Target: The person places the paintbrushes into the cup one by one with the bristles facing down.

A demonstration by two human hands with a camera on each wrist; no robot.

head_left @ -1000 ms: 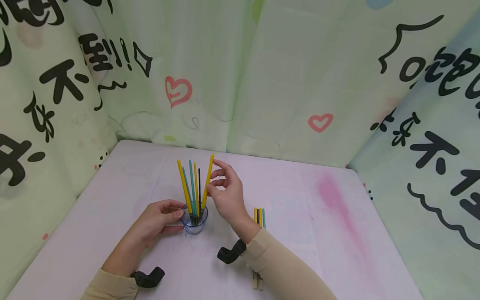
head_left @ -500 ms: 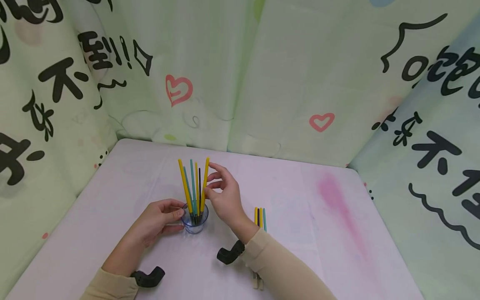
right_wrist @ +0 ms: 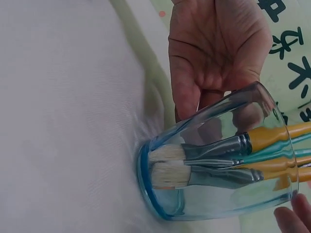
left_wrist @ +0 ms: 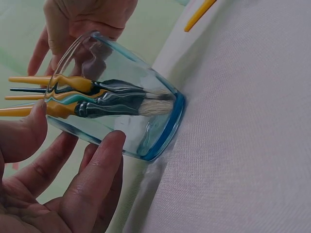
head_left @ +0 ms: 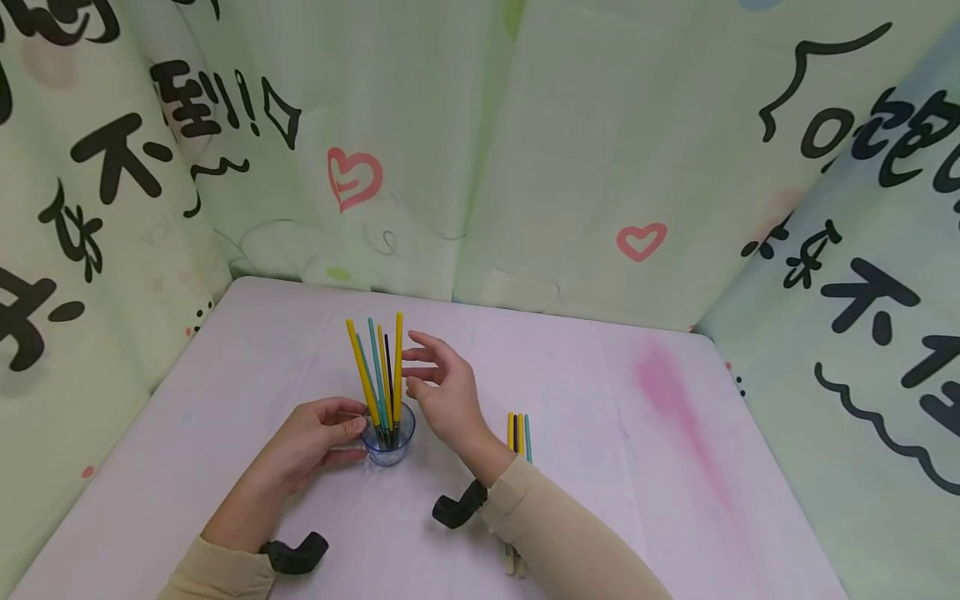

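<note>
A clear glass cup [head_left: 387,455] with a blue base stands on the table. Several paintbrushes lean inside it, bristles down, with yellow, teal and dark handles. The bristles [right_wrist: 170,174] rest near the cup's base in the right wrist view. My left hand [head_left: 330,433] holds the cup from its left side, thumb at the rim. A yellow-handled paintbrush [head_left: 398,358] stands at the right side of the cup. Just right of its handle is my right hand [head_left: 447,392], its fingers loosely extended and apart, gripping nothing.
More paintbrushes [head_left: 516,435] lie on the table to the right, partly hidden under the right forearm. Black wrist devices [head_left: 459,505] sit on both wrists. A printed curtain [head_left: 525,167] encloses the pale tabletop [head_left: 600,433] at the back and sides.
The rightmost yellow paintbrush has gone from tilting right to nearly upright, closer to the others. My right hand has moved left and let go of it. The left hand stays at the cup.
</note>
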